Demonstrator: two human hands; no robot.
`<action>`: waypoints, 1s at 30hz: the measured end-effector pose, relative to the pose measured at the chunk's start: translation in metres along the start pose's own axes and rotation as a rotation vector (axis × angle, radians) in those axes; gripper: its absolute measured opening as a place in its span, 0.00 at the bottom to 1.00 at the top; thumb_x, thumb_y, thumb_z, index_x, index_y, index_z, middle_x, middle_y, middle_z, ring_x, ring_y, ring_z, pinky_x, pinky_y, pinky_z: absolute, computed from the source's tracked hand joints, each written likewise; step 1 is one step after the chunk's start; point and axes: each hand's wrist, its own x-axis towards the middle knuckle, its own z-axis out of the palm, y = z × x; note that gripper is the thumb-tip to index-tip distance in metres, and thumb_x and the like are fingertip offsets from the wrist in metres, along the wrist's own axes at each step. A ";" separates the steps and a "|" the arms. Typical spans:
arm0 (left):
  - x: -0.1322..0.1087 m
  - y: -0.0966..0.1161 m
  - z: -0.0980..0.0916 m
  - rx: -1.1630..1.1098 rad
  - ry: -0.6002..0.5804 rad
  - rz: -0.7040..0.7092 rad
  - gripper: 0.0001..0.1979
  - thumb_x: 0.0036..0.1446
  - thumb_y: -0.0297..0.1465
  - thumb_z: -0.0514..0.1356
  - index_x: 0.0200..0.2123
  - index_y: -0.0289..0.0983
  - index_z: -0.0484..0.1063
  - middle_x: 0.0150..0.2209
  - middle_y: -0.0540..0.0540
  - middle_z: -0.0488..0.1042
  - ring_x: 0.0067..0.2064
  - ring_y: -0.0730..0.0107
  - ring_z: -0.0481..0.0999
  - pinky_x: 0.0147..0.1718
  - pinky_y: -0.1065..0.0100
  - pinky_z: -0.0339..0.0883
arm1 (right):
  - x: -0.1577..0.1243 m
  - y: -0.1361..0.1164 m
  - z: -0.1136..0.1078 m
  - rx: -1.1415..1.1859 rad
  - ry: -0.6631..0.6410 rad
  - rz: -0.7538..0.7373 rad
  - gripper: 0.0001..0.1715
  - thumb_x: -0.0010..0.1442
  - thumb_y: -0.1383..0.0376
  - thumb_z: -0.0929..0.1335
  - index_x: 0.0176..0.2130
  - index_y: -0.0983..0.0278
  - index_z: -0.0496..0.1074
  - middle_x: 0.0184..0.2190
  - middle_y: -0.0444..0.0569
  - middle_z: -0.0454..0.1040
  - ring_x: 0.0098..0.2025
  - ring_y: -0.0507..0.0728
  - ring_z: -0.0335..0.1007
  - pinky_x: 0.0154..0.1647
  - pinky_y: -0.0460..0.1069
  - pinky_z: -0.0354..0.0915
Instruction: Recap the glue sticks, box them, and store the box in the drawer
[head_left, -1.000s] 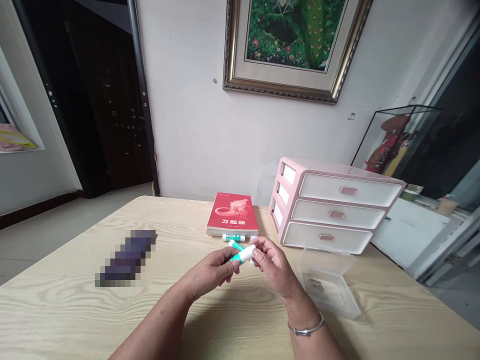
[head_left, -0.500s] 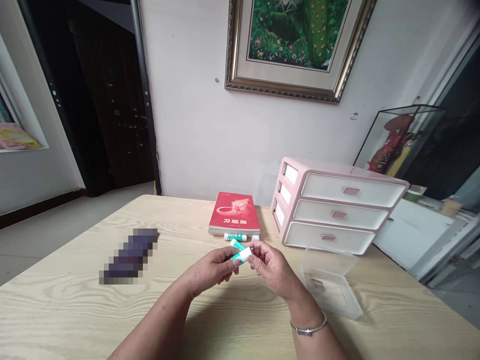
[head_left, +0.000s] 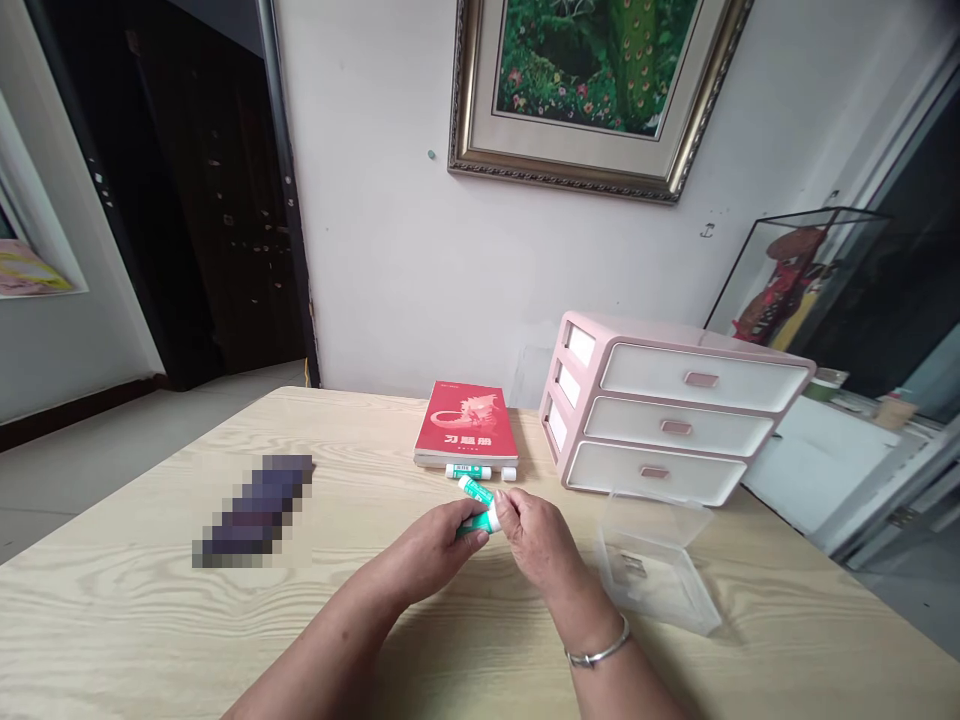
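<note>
My left hand (head_left: pixel 433 548) is closed around the green body of a glue stick (head_left: pixel 474 525), held low over the table. At the stick's white cap (head_left: pixel 493 516), my right hand (head_left: pixel 541 538) has its thumb and fingers wrapped round, covering most of it. Just behind them a second green-and-white glue stick (head_left: pixel 472 488) lies at a slant, its near end hidden by my hands. Farther back, a third glue stick (head_left: pixel 469 472) lies along the front of a red book (head_left: pixel 466 420). Beside that stick sits a loose white cap (head_left: pixel 509 474).
A pink drawer unit (head_left: pixel 675 400) with white fronts stands at the back right. In front of it lies a clear plastic box (head_left: pixel 679 610) with its lid raised. A blurred dark object (head_left: pixel 255 508) rests on the left of the wooden table (head_left: pixel 120 620).
My right hand has gone from a loose fingertip touch to a fuller grip over the cap, with the wrist turned. The glue stick's cap is now mostly covered.
</note>
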 end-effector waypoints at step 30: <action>-0.001 -0.003 -0.010 -0.283 -0.078 -0.104 0.23 0.61 0.50 0.55 0.48 0.38 0.70 0.34 0.49 0.69 0.32 0.72 0.65 0.33 0.71 0.61 | 0.000 0.003 0.005 0.935 -0.266 0.222 0.29 0.62 0.45 0.66 0.50 0.64 0.73 0.27 0.45 0.67 0.27 0.51 0.61 0.23 0.45 0.53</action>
